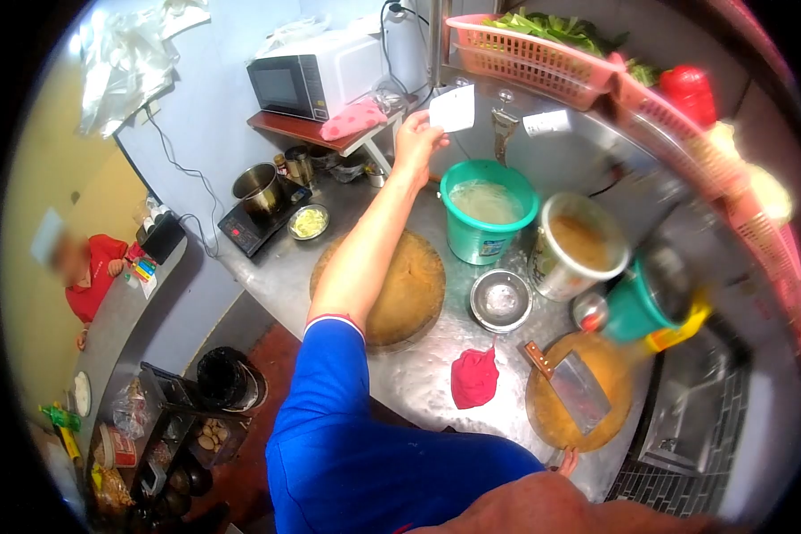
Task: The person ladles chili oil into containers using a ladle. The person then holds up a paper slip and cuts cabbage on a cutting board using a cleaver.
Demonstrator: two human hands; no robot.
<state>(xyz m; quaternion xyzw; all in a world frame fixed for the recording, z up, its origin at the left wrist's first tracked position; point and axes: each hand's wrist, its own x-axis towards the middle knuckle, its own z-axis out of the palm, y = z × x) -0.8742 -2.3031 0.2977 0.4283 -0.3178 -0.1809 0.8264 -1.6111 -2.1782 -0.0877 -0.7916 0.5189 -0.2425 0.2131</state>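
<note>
Nearest me is the blue shirt. My left hand pinches a white slip to its right; I can't tell the farther right hand's grip.

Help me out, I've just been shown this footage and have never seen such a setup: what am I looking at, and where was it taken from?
There is no machine here, just a person in a blue shirt using bare hands. The single picture comes from a camera worn on their head, looking forward and down; the view looks rounded and bent.

The left hand is stretched out, holding a white slip. Only fingertips of the right hand show, by a round board with a cleaver on it; whether they touch it is unclear.

Also on the metal counter are a larger round board, a red cloth, a metal bowl and a green bucket. Another person in red is at far left.
</note>
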